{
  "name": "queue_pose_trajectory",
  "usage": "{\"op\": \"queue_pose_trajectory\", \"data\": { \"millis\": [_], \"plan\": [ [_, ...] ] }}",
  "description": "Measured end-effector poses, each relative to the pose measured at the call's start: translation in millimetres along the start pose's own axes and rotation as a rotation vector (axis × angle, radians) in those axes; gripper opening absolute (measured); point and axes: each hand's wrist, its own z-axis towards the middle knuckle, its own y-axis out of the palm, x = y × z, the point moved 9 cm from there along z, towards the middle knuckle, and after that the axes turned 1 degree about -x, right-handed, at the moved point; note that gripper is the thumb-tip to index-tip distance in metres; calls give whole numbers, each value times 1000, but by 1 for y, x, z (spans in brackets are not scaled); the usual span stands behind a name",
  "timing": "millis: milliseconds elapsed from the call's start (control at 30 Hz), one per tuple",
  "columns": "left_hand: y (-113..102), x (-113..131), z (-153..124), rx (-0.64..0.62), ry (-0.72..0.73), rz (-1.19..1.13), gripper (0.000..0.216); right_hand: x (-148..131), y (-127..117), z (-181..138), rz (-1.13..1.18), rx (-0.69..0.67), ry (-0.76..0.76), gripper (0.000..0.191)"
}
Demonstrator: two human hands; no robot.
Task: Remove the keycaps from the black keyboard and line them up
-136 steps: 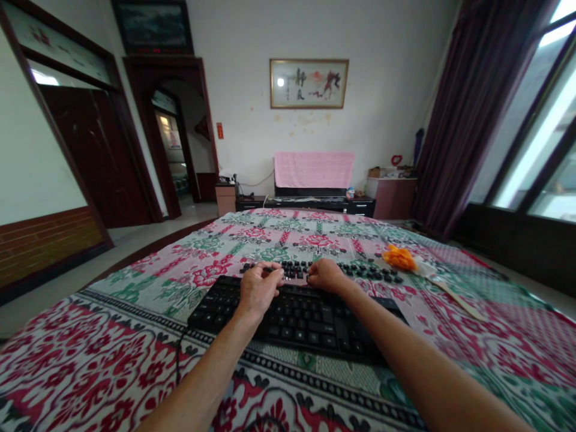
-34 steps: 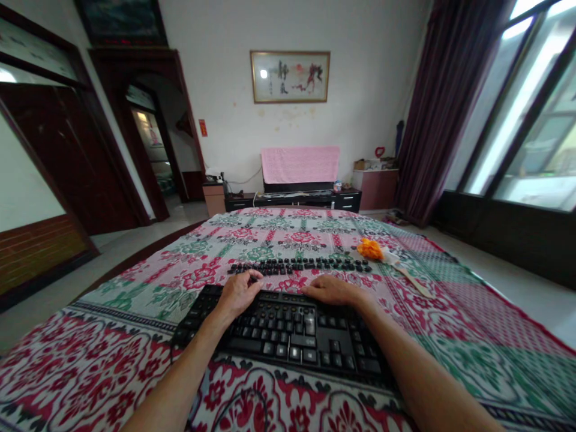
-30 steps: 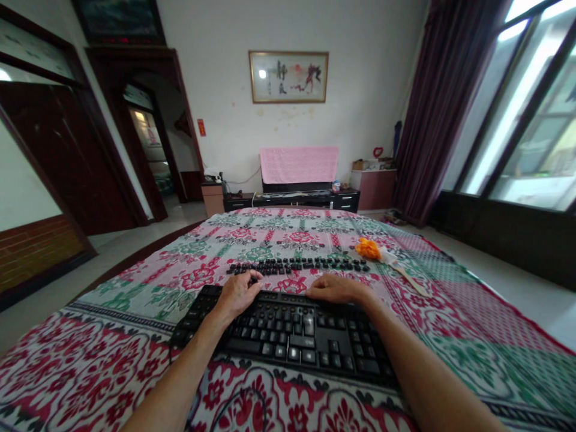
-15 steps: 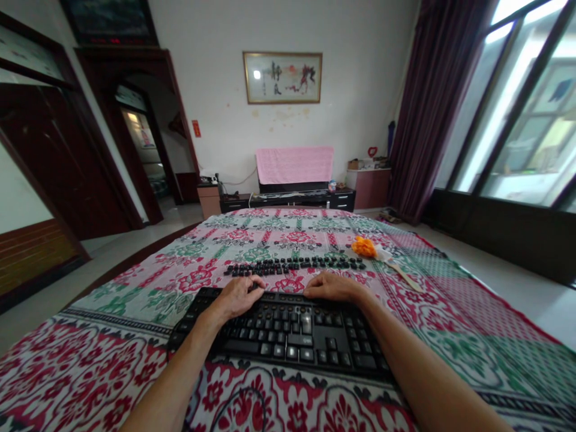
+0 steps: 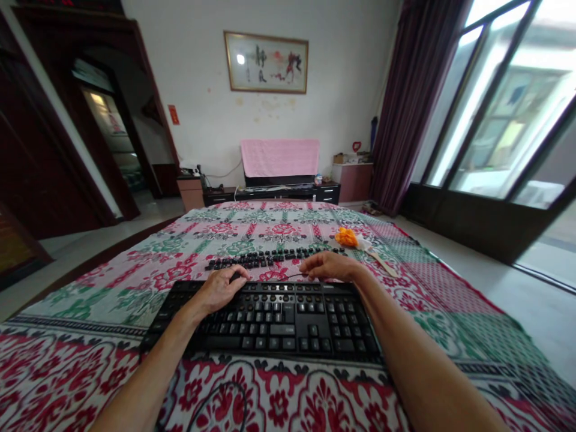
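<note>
A black keyboard (image 5: 310,327) lies on the patterned cloth in front of me. Its upper rows show bare key sockets, while the lower rows carry caps. My left hand (image 5: 221,289) rests over the keyboard's top edge, fingers curled round something dark that is mostly hidden. Just behind the top edge, my right hand (image 5: 326,266) pinches a thin dark cord-like piece (image 5: 293,275) that sticks out to the left. Past both hands, loose black keycaps (image 5: 265,258) stand in rows on the cloth.
An orange fluffy clump (image 5: 346,237) lies at the back right, with a flat wooden-looking stick (image 5: 382,263) beside it. A dark cable loop (image 5: 245,399) lies on the floral cloth (image 5: 279,414) near me. A pink cloth (image 5: 279,158) covers something on the far cabinet.
My right hand has lifted off the keyboard's top edge to just behind it, and the thin dark piece now shows at its fingers. The view has turned slightly to the right.
</note>
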Motion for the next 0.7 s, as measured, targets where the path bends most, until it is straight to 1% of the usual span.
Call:
{"op": "queue_pose_trajectory", "data": {
  "millis": [67, 133, 300, 367, 467, 533, 633, 700],
  "plan": [
    [0, -1, -1, -10, -27, -6, 24, 4, -5, -2, -17, 18, 22, 28],
    [0, -2, -2, -20, -50, -17, 24, 6, -4, -3, -51, 4, 49, 26],
    [3, -3, -2, -52, -72, -47, 22, 11, 14, -12, -115, -152, 138, 24],
    [3, -4, -3, -52, -79, -63, 21, 10, 17, -15, -123, -183, 129, 28],
    [0, -4, -4, -36, -103, -87, 19, 7, 16, -16, -54, -167, 77, 31],
    [-2, -3, -4, -27, -118, -102, 19, 12, 12, -15, 11, -136, 112, 32],
    [-4, -3, -5, -21, -144, -131, 20, 23, 6, -13, 7, -82, 198, 38],
    [-5, -4, -5, -23, -161, -152, 20, 25, 7, -12, 44, -94, 205, 40]
  ]
}}
